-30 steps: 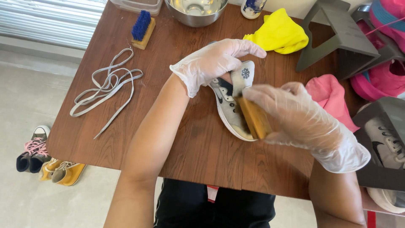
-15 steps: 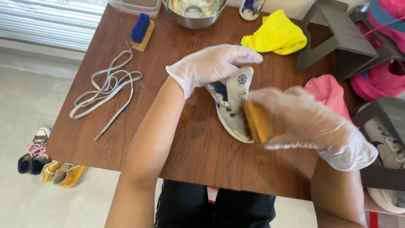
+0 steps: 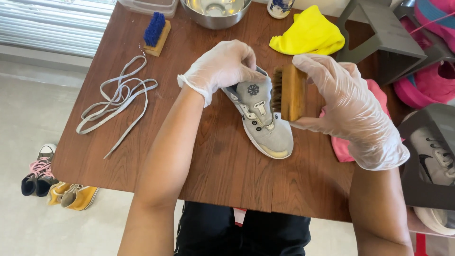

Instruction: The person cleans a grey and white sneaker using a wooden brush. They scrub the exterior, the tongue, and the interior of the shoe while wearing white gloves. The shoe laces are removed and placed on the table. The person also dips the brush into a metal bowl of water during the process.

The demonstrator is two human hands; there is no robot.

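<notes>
left hand [image 3: 222, 66] in a clear glove grips the heel end of a grey sneaker [image 3: 263, 118], fingers wrapped over the collar, pinning it to the brown desk [image 3: 227, 166] near the middle. the shoe lies toe toward the person, top side up. right hand [image 3: 346, 104], also gloved, has its fingers clenched around a wooden brush [image 3: 286, 92] with brown bristles facing the shoe's side, held just beside the upper; cannot tell if the bristles touch.

progress, judging from the layout: laces [image 3: 116, 102] are already out and lying loose on the left of the desk, so prep looks done. shoe upper looks fairly clean and dry, no foam or wet patches visible, so this reads as the dry brushing stage, early to mid. a yellowish mark shows at the toe edge of the sole, not dealt with yet.

likely left: wet scrub, wipe, relacing. a blue-bristled brush [image 3: 155, 32], metal bowl [image 3: 215, 12] and yellow cloth [image 3: 308, 35] sit untouched at the far edge. a pink cloth [image 3: 343, 147] lies under the right wrist. other shoes wait on the right and on the floor [image 3: 28, 123].
</notes>
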